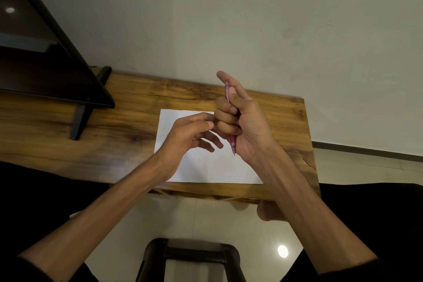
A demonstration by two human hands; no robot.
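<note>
Right hand (248, 121) grips a pink pen (232, 142), fingers curled round the barrel, tip pointing down. Left hand (185, 133) is relaxed, fingers loosely curled, holding nothing, just beside the right fingers. Both hover over a white sheet (217, 168) lying on the bench (128, 121).

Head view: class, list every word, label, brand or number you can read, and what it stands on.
None can be read.
The paper looks blank, the pen in the right hand shows no legible print, and the dark screen shows no lettering.
</note>
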